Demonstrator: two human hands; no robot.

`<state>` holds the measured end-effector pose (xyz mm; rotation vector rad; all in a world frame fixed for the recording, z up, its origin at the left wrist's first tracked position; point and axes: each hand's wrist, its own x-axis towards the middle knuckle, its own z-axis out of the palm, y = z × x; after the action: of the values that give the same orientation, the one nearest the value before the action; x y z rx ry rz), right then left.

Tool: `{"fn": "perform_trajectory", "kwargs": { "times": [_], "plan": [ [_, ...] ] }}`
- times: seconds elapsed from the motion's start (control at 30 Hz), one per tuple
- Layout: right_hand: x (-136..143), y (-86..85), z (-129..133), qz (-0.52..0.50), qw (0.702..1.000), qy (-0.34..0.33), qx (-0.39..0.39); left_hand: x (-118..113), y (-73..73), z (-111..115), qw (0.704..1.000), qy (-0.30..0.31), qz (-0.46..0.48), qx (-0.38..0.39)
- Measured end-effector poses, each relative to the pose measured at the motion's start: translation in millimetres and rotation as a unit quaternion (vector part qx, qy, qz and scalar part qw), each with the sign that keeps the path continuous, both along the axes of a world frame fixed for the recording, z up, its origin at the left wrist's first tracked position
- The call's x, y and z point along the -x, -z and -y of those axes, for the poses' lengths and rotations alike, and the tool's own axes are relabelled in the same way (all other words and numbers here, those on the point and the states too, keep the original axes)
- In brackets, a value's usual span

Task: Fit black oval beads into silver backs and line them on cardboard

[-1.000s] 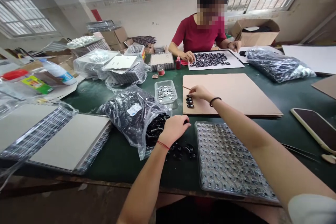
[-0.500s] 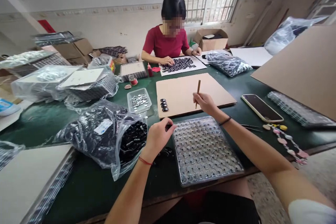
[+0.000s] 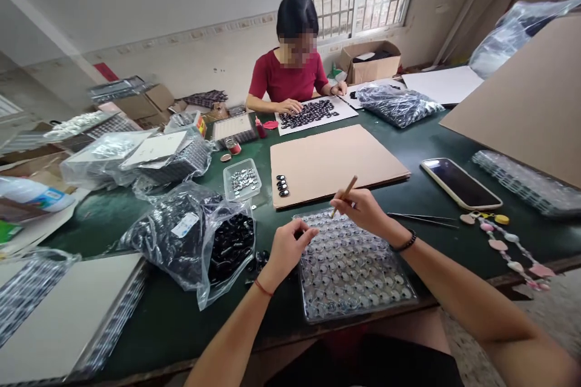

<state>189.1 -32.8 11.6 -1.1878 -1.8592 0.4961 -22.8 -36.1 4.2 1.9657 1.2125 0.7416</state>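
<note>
With its centre as the clock's middle, the clear rectangular plastic tray lies flat at the table's near edge, filled with rows of rounded, silvery-clear shapes, many marked by a dark dot. Over its eleven o'clock corner is the left hand, thumb and fingers curled nearly together. At its twelve o'clock edge the right hand pinches a slim brown wooden stick, lower tip angled down at the tray. At ten, a crumpled clear plastic bag gapes towards the tray, full of glossy black pieces. Beyond it, a clear rectangular plastic tub holds small silvery discs; farther, at eleven, stands a small red-labelled glass jar.

Loose black pieces lie between bag and tray. Thin metal tweezers lie at two, just short of a dark-screened phone in a pale case. A brown cardboard sheet fills twelve, a short column of black ovals at its near left corner. Past it, a person in a red top touches black pieces on a white board.

What the left fingertips hold, if anything, is unclear. The right hand covers part of the tray's far edge; the board-topped stack at nine is cut off.
</note>
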Motion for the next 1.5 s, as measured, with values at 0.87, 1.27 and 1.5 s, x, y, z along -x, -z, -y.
{"fn": "perform_trajectory", "kwargs": {
  "times": [0.87, 1.27, 1.5],
  "plan": [
    [25, 1.3, 26, 0.024, 0.996, -0.058, -0.070, 0, -5.0, -8, 0.995, -0.008, 0.047, 0.087],
    [29, 1.1, 27, -0.247, 0.964, -0.072, 0.072, -6, -3.1, 2, 0.985, -0.015, 0.131, 0.113],
    [27, 3.9, 25, -0.351, 0.935, -0.033, 0.026, 9, -6.2, -24, 0.975, -0.078, 0.180, 0.107]
  ]
}}
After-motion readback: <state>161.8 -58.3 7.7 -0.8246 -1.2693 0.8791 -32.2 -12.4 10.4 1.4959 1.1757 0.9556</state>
